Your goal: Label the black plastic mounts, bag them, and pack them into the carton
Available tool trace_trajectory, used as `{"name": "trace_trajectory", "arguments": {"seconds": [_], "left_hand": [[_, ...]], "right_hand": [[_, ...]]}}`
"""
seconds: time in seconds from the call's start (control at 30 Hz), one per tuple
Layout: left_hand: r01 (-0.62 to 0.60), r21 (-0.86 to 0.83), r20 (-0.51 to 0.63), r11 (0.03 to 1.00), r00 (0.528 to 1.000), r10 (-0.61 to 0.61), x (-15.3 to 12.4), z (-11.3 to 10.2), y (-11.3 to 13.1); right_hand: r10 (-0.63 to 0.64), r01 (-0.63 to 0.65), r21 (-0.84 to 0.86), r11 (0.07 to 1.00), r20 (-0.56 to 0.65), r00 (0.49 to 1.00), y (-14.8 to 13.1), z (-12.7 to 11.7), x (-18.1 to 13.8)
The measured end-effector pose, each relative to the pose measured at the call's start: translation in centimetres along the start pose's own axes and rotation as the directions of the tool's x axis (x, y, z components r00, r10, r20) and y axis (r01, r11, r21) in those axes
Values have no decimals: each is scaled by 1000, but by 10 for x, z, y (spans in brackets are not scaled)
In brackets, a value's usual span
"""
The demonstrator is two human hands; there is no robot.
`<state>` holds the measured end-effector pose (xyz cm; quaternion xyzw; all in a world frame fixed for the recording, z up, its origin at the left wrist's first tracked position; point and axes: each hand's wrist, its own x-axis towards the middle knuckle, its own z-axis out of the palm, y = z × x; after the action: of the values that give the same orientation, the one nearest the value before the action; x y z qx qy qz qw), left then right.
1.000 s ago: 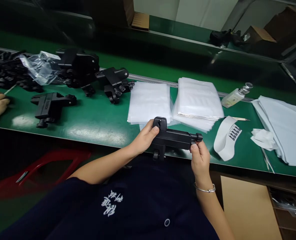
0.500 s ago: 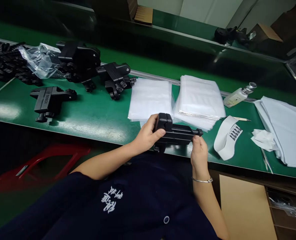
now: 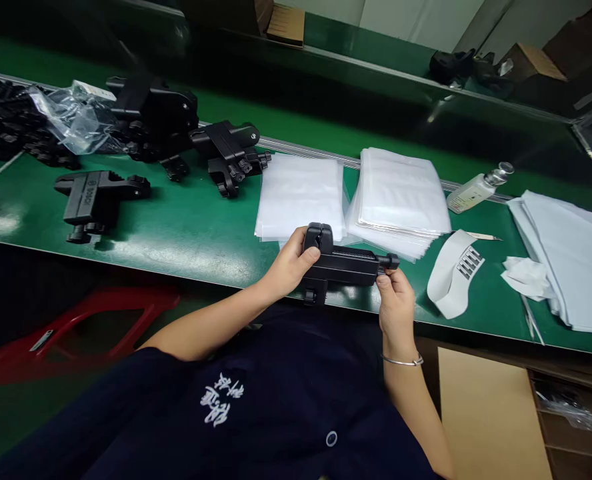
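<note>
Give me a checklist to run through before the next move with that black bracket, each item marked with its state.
1. Left hand grips the black bracket at its clamp end: ok.
2. Right hand pinches the knob end: ok.
3. Bracket is lifted off the green bench, near its front edge: ok.
4. Stacks of clear bags lie flat just behind the bracket: ok.
5. Label strip lies right of the hands: ok.
6. Bracket free of defects: cannot tell.
</note>
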<state>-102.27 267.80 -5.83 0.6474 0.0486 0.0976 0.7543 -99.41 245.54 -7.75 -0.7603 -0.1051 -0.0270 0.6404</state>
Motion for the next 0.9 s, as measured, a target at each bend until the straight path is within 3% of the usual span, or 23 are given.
{"name": "trace_trajectory", "arguments": {"seconds": [0.1, 0.17, 0.23, 0.33, 0.4, 0.43, 0.5, 0.57, 0.6, 0.67, 0.7, 0.8, 0.83, 0.9], "left_hand": [[143, -277, -85, 950, 981, -173, 7, 3, -4], [239, -480, -135, 844, 931, -340, 14, 3, -5], [274, -612, -148, 742, 882, -448, 23, 2, -4], [303, -687, -105, 661, 858, -503, 29, 1, -2], [319, -691, -83, 648, 856, -510, 29, 2, -1], [323, -685, -79, 653, 858, -508, 28, 3, -1], [325, -647, -77, 690, 872, -483, 24, 7, 0], [313, -551, -56, 774, 911, -408, 19, 12, 1], [292, -480, -31, 827, 937, -348, 16, 14, 2], [222, -326, 86, 919, 975, -205, 12, 15, 7], [190, -266, 184, 945, 972, -143, 10, 15, 10], [156, -155, 478, 976, 876, -64, 7, 11, 17], [150, -115, 525, 982, 848, -68, 7, 11, 19], [118, -22, 517, 993, 851, -89, 8, 12, 22]], "right_hand": [[-94, 93, -23, 995, -5, 996, -7, 4, -6], [-234, 237, -94, 967, 43, 971, -14, 10, -14], [-416, 448, -212, 869, 179, 892, -20, 17, -23], [-568, 682, -303, 666, 386, 726, -26, 25, -32], [-578, 692, -290, 661, 390, 717, -29, 25, -35], [-561, 651, -266, 711, 344, 753, -31, 23, -34], [-442, 472, -138, 871, 200, 874, -33, 18, -30], [-209, 202, 78, 976, 99, 973, -32, 14, -22], [-81, 65, 185, 981, 78, 994, -30, 13, -18], [131, -143, 367, 919, 57, 990, -25, 12, -10], [218, -213, 445, 870, 41, 975, -21, 12, -7], [382, -330, 624, 708, 55, 922, -11, 15, -3], [416, -372, 650, 663, 93, 904, -8, 16, -4], [467, -453, 656, 604, 170, 868, -3, 20, -7]]}}
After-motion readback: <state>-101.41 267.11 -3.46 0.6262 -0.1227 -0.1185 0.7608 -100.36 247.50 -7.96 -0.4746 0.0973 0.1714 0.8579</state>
